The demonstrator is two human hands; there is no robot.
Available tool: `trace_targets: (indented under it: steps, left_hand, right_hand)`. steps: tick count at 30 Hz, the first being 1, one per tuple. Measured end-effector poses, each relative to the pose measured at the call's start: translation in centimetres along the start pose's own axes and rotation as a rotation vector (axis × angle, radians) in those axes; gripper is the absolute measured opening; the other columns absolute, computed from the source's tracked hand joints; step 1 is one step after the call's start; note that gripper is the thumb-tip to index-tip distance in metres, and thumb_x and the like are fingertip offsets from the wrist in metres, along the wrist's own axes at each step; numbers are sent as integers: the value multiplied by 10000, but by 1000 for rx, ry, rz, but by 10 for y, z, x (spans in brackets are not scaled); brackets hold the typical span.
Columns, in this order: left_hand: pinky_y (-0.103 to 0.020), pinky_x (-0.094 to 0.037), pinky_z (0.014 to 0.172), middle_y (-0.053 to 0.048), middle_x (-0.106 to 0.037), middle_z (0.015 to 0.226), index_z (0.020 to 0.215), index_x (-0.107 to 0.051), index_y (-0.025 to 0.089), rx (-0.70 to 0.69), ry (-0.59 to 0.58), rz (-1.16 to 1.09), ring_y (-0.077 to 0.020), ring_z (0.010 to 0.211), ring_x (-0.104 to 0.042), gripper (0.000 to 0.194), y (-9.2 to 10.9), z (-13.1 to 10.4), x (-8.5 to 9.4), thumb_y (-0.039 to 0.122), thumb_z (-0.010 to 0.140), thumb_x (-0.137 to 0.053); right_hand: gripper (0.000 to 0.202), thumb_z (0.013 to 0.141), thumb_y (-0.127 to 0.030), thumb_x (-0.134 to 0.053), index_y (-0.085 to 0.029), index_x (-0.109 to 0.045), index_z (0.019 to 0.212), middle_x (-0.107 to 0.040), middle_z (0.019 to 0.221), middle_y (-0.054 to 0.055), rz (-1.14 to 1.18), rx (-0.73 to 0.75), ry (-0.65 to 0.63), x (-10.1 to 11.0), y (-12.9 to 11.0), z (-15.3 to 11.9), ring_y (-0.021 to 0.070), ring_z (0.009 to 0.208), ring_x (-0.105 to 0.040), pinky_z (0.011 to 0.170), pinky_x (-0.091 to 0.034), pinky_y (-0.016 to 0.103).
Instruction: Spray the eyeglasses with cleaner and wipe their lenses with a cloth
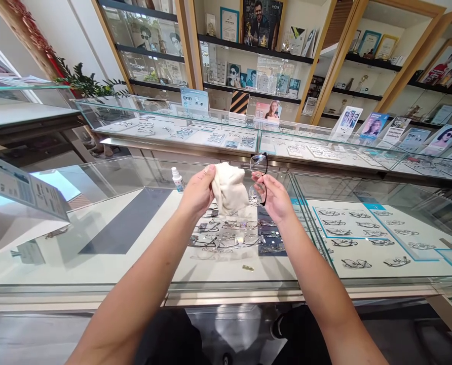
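Cloth (230, 188) hangs from my left hand (198, 191), whose thumb and fingers are pressed together on its upper left part. My right hand (275, 198) pinches the eyeglasses (259, 163) near the middle of the frame, with one lens above the other. Both things are in the air, over the middle of the counter (59, 291) and toward its far edge.

The step in hand, as I judge it, is holding cloth and glasses ready side by side, with a small gap between cloth and rims. To bring them together would call for a steady right pinch, soft pressure on the lens, and no twisting of the frame.

About edges: the spray bottle (178, 180) stands just left of my left hand, near the far edge, so a wide swing there could knock it. The leaflet stand (24, 203) is at the left end. Between these two, over the dark panel (125, 223), I see the widest room for moving. Many frames (226, 233) lie below my hands, between the near and far edges; some seem to be under the glass.
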State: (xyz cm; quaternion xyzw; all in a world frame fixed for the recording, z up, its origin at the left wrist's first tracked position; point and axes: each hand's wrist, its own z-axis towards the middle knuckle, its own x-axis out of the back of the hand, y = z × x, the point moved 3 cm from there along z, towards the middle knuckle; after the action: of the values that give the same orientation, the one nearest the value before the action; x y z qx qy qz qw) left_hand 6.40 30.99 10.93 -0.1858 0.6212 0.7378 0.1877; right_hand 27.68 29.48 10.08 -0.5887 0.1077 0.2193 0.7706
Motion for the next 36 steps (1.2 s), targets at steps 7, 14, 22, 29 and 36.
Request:
trace_targets:
  steps: [7,14,22,29,36]
  left_hand:
    - [-343,-649,1025,-152,-830,1024,1071,-746,79,-16,109,-55,-230,1061,-808,248,14,9,11,282,1104,-608]
    - [-411,-624,1111,-191,-827,1096,1131,-748,62,80,-6,-70,-267,1154,-795,269,1,-5,-8,275,1112,-585]
    - [-430,-579,1148,-155,-823,1180,1261,-768,119,59,-271,-29,-307,1252,-741,521,-23,-27,-28,528,943,-823]
    - [-348,-590,930,-102,-808,1073,1324,-746,154,7,-379,163,-243,1021,-736,621,-34,-35,-33,666,975,-715]
    - [-324,-522,823,-60,-718,898,1027,-776,154,-173,-442,564,-204,832,-628,581,-19,-34,-29,700,1034,-579]
  right_hand:
    - [361,780,-596,-888,-260,-759,804,-783,1223,64,-36,15,-26,0,1,0,268,1264,-668,1058,-531,389]
    - [226,1023,-408,-677,-246,-755,887,-779,1063,63,-790,430,-3,-12,-4,-14,262,1097,-685,1056,-482,449]
    - [218,1107,-261,-535,-206,-705,983,-778,1060,102,-1686,646,132,-29,8,-27,295,1092,-625,1132,-368,499]
    - [218,1106,-244,-521,-206,-680,961,-748,1035,115,-1723,653,197,-33,15,-27,298,1056,-605,1070,-379,483]
    - [207,1107,-284,-535,-213,-691,992,-757,1055,109,-1662,648,268,-25,-2,-28,305,1035,-582,1000,-372,482]
